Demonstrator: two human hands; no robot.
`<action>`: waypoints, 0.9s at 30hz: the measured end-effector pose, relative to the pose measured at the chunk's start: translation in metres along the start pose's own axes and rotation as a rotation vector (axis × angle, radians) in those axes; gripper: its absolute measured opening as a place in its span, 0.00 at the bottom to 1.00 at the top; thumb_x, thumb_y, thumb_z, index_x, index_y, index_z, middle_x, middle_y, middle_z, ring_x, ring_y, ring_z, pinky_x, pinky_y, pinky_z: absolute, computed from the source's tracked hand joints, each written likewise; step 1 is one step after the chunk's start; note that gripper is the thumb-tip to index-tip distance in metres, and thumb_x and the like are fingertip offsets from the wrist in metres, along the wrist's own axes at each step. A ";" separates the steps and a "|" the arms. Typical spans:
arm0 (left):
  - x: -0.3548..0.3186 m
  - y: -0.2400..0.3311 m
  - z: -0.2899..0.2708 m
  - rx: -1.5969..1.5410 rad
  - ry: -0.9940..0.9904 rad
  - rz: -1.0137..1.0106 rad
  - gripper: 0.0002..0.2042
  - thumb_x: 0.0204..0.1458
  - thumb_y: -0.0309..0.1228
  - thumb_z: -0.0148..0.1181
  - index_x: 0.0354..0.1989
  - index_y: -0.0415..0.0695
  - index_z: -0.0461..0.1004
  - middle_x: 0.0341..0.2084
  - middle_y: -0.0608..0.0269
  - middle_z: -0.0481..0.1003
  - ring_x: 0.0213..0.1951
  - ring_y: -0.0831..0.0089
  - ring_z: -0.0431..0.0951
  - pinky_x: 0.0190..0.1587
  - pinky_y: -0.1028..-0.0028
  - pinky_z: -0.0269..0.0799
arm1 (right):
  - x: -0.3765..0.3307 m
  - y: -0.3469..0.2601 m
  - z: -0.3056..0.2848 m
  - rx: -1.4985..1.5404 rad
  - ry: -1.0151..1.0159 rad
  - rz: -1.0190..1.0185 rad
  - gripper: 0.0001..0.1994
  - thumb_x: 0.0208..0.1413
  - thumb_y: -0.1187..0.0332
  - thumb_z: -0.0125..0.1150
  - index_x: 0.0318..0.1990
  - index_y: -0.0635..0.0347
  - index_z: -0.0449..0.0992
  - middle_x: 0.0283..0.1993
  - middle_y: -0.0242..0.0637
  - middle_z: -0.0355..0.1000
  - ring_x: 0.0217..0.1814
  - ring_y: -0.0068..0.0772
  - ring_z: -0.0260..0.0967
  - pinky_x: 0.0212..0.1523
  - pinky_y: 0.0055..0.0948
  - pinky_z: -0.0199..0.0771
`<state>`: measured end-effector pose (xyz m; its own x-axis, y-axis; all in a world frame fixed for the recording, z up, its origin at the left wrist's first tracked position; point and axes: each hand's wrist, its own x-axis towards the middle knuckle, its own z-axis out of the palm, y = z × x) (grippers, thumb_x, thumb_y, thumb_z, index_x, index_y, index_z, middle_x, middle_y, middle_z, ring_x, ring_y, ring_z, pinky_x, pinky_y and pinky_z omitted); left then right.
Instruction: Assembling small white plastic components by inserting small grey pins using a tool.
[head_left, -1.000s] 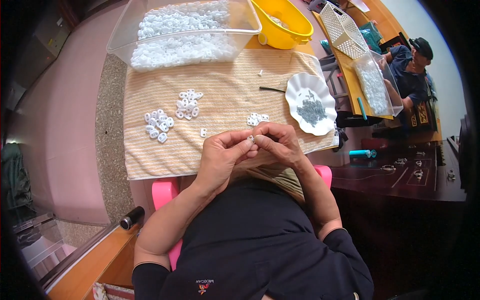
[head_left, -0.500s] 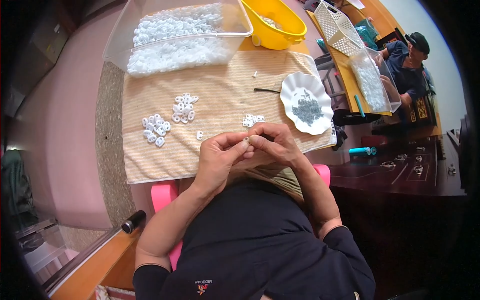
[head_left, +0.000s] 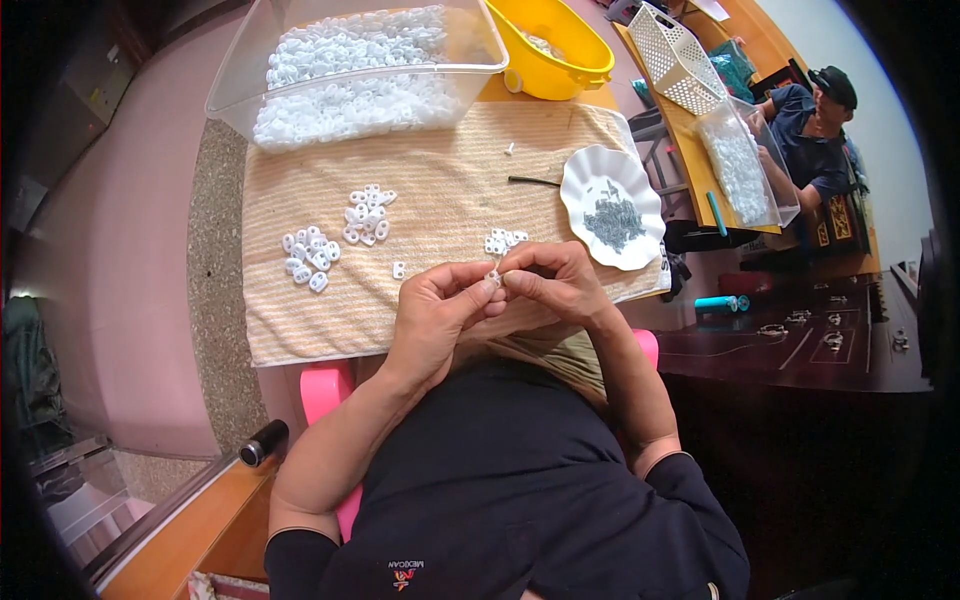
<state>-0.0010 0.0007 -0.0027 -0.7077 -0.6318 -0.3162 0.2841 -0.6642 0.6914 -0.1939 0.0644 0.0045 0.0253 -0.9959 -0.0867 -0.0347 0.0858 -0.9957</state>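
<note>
My left hand [head_left: 440,308] pinches a small white two-holed plastic piece [head_left: 493,279] between thumb and forefinger, just over the towel's near edge. Against that piece, the thumb and forefinger of my right hand [head_left: 562,287] are pressed together; anything tiny between them is hidden. Just beyond my fingers lies a small cluster of white two-holed pieces [head_left: 503,240]. A single such piece [head_left: 398,270] rests to the left of my hands. Farther left are two loose heaps, a nearer heap [head_left: 312,257] and a farther heap [head_left: 368,215].
A striped towel [head_left: 440,180] covers the table. On it stand a clear bin [head_left: 480,68] of white pieces and a scalloped white dish [head_left: 588,163] of small grey bits, beside a thin black stick [head_left: 533,180]. A yellow tub [head_left: 590,75] sits behind. Another person [head_left: 815,130] sits far right.
My right fingers have shifted slightly, and the white piece now shows more between my fingertips. My left hand holds nearly the same place, and the heaps are unchanged.
</note>
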 end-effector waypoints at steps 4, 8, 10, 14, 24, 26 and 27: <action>0.000 -0.001 0.000 0.000 0.006 0.000 0.10 0.55 0.21 0.58 0.45 0.33 0.73 0.34 0.57 0.78 0.34 0.74 0.79 0.41 0.77 0.79 | -0.001 0.005 -0.003 0.054 0.000 -0.020 0.07 0.58 0.77 0.59 0.41 0.71 0.76 0.39 0.37 0.74 0.39 0.25 0.75 0.42 0.22 0.76; 0.001 -0.003 -0.002 -0.011 -0.008 0.004 0.10 0.55 0.21 0.58 0.45 0.33 0.74 0.34 0.56 0.78 0.34 0.75 0.79 0.41 0.77 0.79 | -0.002 0.003 -0.002 0.056 0.006 0.002 0.07 0.57 0.78 0.59 0.42 0.71 0.75 0.40 0.37 0.74 0.39 0.25 0.75 0.42 0.22 0.76; 0.001 -0.003 -0.003 -0.012 -0.007 0.011 0.09 0.55 0.21 0.58 0.44 0.33 0.74 0.33 0.56 0.78 0.34 0.75 0.79 0.41 0.78 0.79 | -0.001 0.003 0.000 0.054 -0.008 -0.003 0.07 0.57 0.78 0.59 0.43 0.71 0.75 0.40 0.37 0.74 0.40 0.25 0.75 0.42 0.22 0.76; 0.000 -0.002 -0.001 -0.033 -0.008 0.003 0.10 0.55 0.21 0.58 0.44 0.33 0.74 0.33 0.56 0.78 0.33 0.75 0.79 0.40 0.78 0.78 | -0.002 0.000 0.004 0.022 0.020 -0.025 0.07 0.55 0.81 0.60 0.42 0.69 0.76 0.39 0.35 0.74 0.41 0.22 0.73 0.42 0.21 0.74; -0.002 0.000 -0.002 -0.063 0.002 -0.011 0.10 0.55 0.21 0.58 0.45 0.33 0.74 0.33 0.57 0.78 0.33 0.75 0.79 0.38 0.79 0.79 | -0.001 0.000 0.006 -0.217 0.052 -0.114 0.07 0.53 0.83 0.60 0.39 0.68 0.77 0.36 0.36 0.73 0.38 0.21 0.70 0.38 0.19 0.69; -0.003 -0.002 -0.002 -0.071 0.001 -0.004 0.10 0.55 0.22 0.58 0.45 0.34 0.74 0.33 0.57 0.78 0.33 0.76 0.79 0.39 0.79 0.79 | -0.002 -0.005 0.004 -0.195 0.036 -0.097 0.07 0.52 0.84 0.60 0.38 0.68 0.77 0.36 0.37 0.73 0.38 0.22 0.70 0.38 0.20 0.70; -0.003 -0.002 -0.002 -0.078 -0.011 -0.005 0.09 0.55 0.22 0.58 0.44 0.34 0.74 0.33 0.58 0.78 0.33 0.76 0.79 0.39 0.79 0.79 | -0.002 -0.008 0.002 -0.177 0.031 -0.078 0.07 0.51 0.84 0.60 0.38 0.68 0.77 0.35 0.38 0.73 0.38 0.24 0.71 0.38 0.21 0.70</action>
<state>0.0017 0.0036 -0.0044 -0.7165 -0.6241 -0.3117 0.3295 -0.6966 0.6373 -0.1912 0.0656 0.0127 0.0038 -1.0000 -0.0061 -0.2094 0.0051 -0.9778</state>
